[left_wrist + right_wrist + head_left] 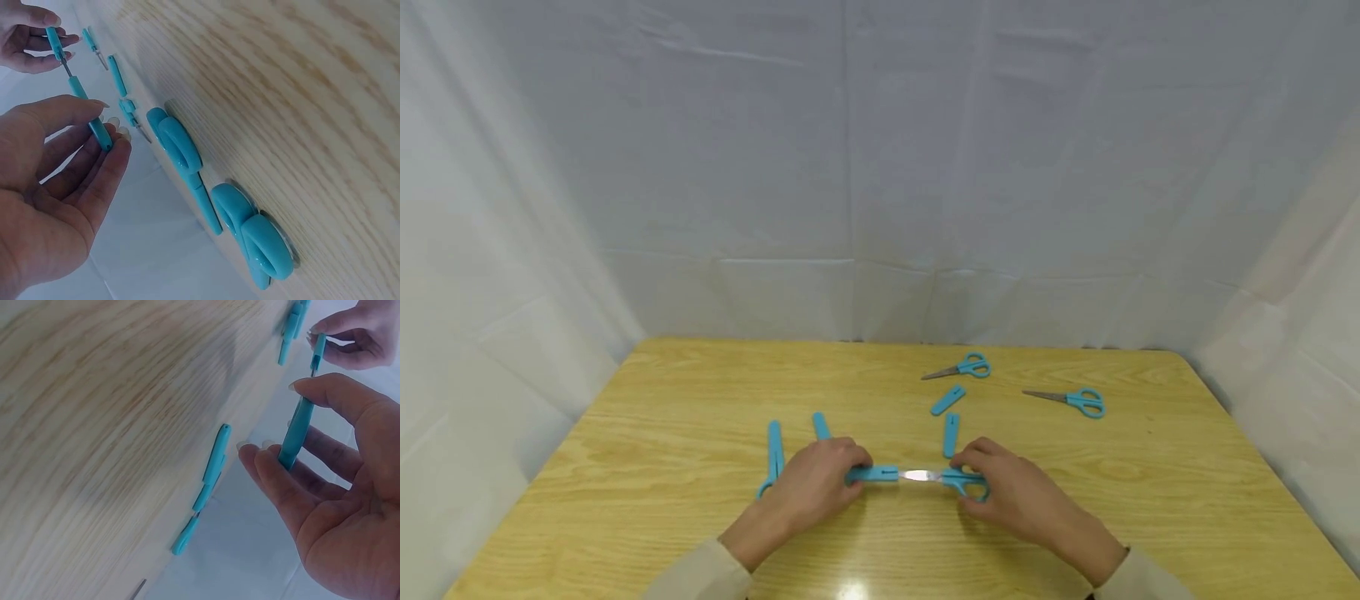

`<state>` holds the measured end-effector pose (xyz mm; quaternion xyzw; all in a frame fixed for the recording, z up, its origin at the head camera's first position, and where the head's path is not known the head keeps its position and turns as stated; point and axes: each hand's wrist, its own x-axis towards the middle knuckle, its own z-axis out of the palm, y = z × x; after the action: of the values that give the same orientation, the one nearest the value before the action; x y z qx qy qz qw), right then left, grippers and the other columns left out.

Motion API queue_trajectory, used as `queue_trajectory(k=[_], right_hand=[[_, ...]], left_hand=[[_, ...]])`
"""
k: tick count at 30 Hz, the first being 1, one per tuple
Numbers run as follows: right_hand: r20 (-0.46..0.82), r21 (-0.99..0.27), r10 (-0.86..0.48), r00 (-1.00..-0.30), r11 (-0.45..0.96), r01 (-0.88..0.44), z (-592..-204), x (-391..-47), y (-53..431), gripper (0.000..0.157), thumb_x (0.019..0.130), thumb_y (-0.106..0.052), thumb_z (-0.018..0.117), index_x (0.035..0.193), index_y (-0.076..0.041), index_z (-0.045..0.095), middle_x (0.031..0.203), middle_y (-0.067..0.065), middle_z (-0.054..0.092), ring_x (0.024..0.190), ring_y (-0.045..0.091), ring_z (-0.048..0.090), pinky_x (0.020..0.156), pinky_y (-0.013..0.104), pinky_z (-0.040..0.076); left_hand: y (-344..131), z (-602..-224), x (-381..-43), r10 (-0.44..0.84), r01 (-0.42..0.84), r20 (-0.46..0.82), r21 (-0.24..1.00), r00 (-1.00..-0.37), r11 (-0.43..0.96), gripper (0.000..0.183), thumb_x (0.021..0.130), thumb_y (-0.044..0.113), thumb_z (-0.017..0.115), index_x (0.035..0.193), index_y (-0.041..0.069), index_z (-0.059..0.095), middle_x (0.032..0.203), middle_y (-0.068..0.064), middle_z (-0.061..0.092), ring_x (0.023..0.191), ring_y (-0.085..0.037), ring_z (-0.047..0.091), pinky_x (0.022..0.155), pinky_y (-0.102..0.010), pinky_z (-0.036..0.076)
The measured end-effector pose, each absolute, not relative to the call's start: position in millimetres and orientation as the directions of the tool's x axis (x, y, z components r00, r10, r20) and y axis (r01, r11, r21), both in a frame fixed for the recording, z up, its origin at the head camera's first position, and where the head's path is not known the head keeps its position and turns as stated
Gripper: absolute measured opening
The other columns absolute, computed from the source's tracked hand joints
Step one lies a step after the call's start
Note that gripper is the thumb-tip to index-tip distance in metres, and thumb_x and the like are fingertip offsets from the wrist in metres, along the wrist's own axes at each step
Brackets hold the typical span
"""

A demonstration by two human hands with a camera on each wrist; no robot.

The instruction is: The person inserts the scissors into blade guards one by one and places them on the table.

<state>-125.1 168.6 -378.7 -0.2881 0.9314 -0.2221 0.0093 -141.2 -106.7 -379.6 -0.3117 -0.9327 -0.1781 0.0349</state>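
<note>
My left hand (pixel 820 482) pinches a blue blade cover (pixel 883 473) between thumb and fingers, above the table's front half. Opposite it, my right hand (pixel 1017 493) grips the blue handles (pixel 297 432) of a pair of scissors (pixel 919 476). The scissors point left, and their tips are inside the cover's mouth; a stretch of bare metal blade shows between cover and handles. In the left wrist view, the blade cover (pixel 100 134) lies across the fingertips, in line with the scissors. The left hand partly hides the things behind it in the head view.
Left on the wooden table (pixel 685 400) lie two covered scissors, one (pixel 776 446) beside another (pixel 822 425). Two loose blade covers, one (pixel 951 435) nearer and one (pixel 948 400) farther, lie beyond the right hand. Bare-bladed scissors lie behind (pixel 973 365) and at right (pixel 1084 402).
</note>
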Motion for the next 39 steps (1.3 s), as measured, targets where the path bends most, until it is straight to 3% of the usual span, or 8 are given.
queue_trajectory(k=[7,26,39], right_hand=[[0.107,-0.433,-0.553,-0.827,0.723,-0.539,-380.1,-125.3,160.3,0.032,0.083,-0.018,0.073,0.113,-0.011,0.065,0.110,-0.004,0.056,0.095,0.012,0.059,0.075,0.030,0.053],[0.137,-0.394,-0.595,-0.792,0.701,-0.594,-382.2,-126.0,150.5,0.039,0.084,-0.021,0.073,0.118,-0.005,0.063,0.113,0.000,0.055,0.095,0.015,0.060,0.076,0.032,0.053],[0.161,-0.416,-0.594,-0.788,0.683,-0.600,-386.2,-126.7,152.2,0.038,0.085,-0.024,0.072,0.118,-0.008,0.063,0.115,-0.002,0.055,0.094,0.011,0.060,0.074,0.027,0.053]], left_hand=[[-101.6,-379.0,-138.8,0.604,0.633,0.193,0.296,-0.773,0.715,0.014,0.080,0.010,0.075,0.093,0.010,0.072,0.089,0.002,0.067,0.083,-0.014,0.063,0.070,-0.030,0.053],[-98.2,-380.2,-132.8,0.600,0.618,0.162,0.304,-0.784,0.725,0.013,0.080,0.007,0.075,0.092,0.009,0.071,0.086,0.001,0.068,0.077,-0.010,0.063,0.064,-0.026,0.052],[-98.4,-380.4,-132.8,0.626,0.651,0.185,0.286,-0.757,0.703,0.011,0.080,0.006,0.074,0.090,0.010,0.072,0.084,0.003,0.068,0.076,-0.009,0.063,0.063,-0.025,0.052]])
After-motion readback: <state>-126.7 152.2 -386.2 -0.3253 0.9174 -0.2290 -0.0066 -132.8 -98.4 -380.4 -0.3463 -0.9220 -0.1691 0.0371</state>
